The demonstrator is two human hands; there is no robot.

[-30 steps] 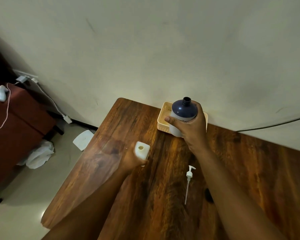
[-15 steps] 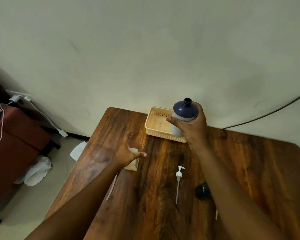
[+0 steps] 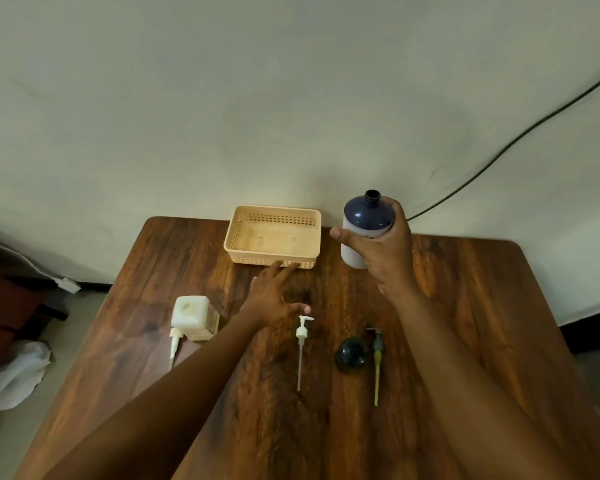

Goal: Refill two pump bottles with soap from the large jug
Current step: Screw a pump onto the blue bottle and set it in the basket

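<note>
Gripping the navy-topped jug (image 3: 365, 230) around its body, the right hand (image 3: 385, 251) holds it upright with its open neck uppermost; whether its base rests on the wooden tabletop (image 3: 482, 299) or hangs just above it cannot be told. The left hand (image 3: 274, 299) is spread, fingers straight and holding nothing, hovering low over the tabletop. Its fingertips reach toward the near wall of a peach mesh basket (image 3: 273, 235), which lies beyond that hand and to the left of the jug. Left of the left hand stands a square white bottle (image 3: 194, 315), a white pump (image 3: 174, 342) lying at its near side. Just nearer than the left hand's thumb lies a second white pump (image 3: 301, 348), its long tube pointing toward the person. Below the right wrist sits a dark round bottle (image 3: 350, 355), and beside it lies a dark-headed pump (image 3: 377, 362) with a yellowish tube.
</note>
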